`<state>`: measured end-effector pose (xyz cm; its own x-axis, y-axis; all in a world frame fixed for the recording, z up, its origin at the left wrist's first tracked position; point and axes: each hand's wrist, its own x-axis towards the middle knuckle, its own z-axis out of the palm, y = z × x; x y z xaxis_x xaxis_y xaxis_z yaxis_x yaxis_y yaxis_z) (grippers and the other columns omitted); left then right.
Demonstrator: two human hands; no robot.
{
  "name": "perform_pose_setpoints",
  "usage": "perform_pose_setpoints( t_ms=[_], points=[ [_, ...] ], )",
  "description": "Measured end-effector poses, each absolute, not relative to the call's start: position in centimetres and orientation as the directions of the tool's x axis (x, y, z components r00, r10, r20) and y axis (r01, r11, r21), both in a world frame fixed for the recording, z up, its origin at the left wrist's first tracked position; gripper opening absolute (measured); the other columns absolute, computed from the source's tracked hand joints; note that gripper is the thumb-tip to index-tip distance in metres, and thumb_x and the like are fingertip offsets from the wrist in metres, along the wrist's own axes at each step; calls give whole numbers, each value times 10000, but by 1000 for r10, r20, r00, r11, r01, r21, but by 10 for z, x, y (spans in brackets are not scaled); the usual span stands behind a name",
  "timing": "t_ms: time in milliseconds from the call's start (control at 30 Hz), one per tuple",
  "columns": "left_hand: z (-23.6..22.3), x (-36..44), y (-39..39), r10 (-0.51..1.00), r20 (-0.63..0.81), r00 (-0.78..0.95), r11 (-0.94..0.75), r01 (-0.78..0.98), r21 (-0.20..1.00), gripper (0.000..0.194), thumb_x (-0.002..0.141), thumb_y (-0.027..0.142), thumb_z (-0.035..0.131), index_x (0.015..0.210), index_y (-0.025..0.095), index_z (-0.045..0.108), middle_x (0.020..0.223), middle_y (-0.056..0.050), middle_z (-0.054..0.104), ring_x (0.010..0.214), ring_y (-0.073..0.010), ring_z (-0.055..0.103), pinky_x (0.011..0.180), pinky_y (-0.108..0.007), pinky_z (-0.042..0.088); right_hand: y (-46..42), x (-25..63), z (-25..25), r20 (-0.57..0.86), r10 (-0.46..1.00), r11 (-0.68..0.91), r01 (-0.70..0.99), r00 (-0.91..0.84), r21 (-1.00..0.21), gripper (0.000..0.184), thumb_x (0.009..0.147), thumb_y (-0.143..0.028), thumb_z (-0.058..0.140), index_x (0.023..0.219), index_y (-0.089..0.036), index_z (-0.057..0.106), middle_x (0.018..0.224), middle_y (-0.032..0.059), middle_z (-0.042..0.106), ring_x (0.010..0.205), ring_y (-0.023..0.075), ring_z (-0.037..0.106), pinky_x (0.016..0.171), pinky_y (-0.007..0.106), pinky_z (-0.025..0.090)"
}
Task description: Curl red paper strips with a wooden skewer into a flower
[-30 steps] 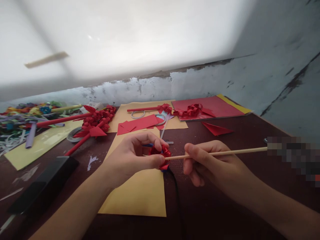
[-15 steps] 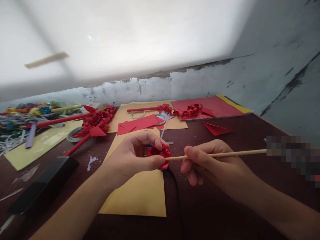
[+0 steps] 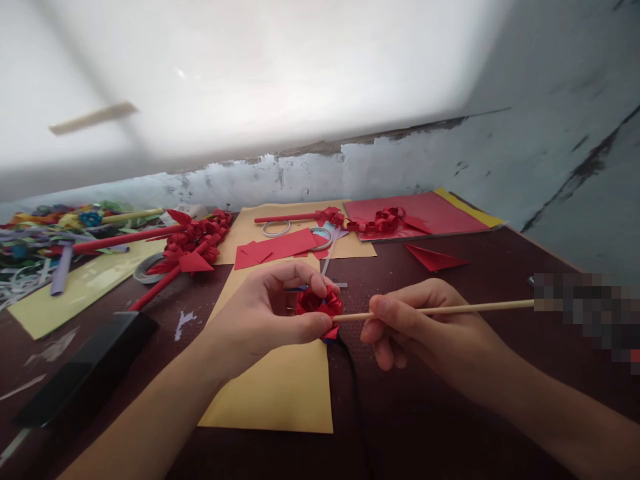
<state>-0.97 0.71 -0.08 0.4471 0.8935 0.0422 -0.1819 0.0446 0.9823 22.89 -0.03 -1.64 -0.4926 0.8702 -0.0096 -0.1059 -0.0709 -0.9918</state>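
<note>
Between the thumb and fingers of my left hand (image 3: 285, 310) is a red paper flower (image 3: 320, 303) with curled petals. My right hand (image 3: 420, 320) pinches a thin wooden stick (image 3: 480, 307) between thumb and fingers, its other fingers loosely curled below. The stick's left end meets the flower at my left thumb tip; whether it goes inside is hidden there. Its right end runs up to a blurred patch. Just under the flower something blue shows, and a black cable (image 3: 356, 387) runs down from there over the dark table.
Yellow paper (image 3: 280, 393) lies beneath my left hand. Red paper flowers on red stems (image 3: 125, 238) rest at left near a black box (image 3: 90, 367) and colourful paper strips (image 3: 25, 247). Tape rolls, red paper pieces (image 3: 280, 248) and a red folder (image 3: 425, 210) lie toward the wall.
Almost nothing differs. Both hands keep the same hold on the flower and the stick; the flower looks very slightly turned.
</note>
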Motion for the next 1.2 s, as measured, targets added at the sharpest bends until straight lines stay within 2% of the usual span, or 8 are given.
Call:
perform_pose_setpoints(
  t_ms=[433,667,900,1200],
  points=[
    [0,-8,7,893,48,447,40,-186,982,255,772,126,914,914,193,713,974,19,661,743,-54,626,605,-131,491,2,229,-18,16,861,-59,-131,-509,-990,336,971,-469,735,785,-216,852,632,45,748,548,79,623,495,153,421],
    [-1,-9,8,899,41,437,44,-184,982,267,764,129,921,916,191,710,982,14,677,739,-54,629,596,-124,489,4,230,-17,37,859,-27,-117,-510,-993,252,953,-418,768,821,-222,856,643,31,750,546,72,603,492,145,420],
    [-1,-8,8,899,48,435,32,-175,984,257,765,138,921,910,184,714,969,8,671,737,-57,636,601,-122,513,6,230,-18,38,853,-32,-125,-520,-992,301,972,-418,748,787,-197,832,624,21,727,555,72,598,507,150,427],
    [-1,-7,6,914,68,401,-2,-163,987,214,779,144,906,884,163,721,968,-29,715,741,-102,694,623,-166,579,2,232,-17,19,840,-71,-145,-543,-987,344,991,-418,719,764,-180,818,603,21,706,541,73,589,494,169,395]
  ],
)
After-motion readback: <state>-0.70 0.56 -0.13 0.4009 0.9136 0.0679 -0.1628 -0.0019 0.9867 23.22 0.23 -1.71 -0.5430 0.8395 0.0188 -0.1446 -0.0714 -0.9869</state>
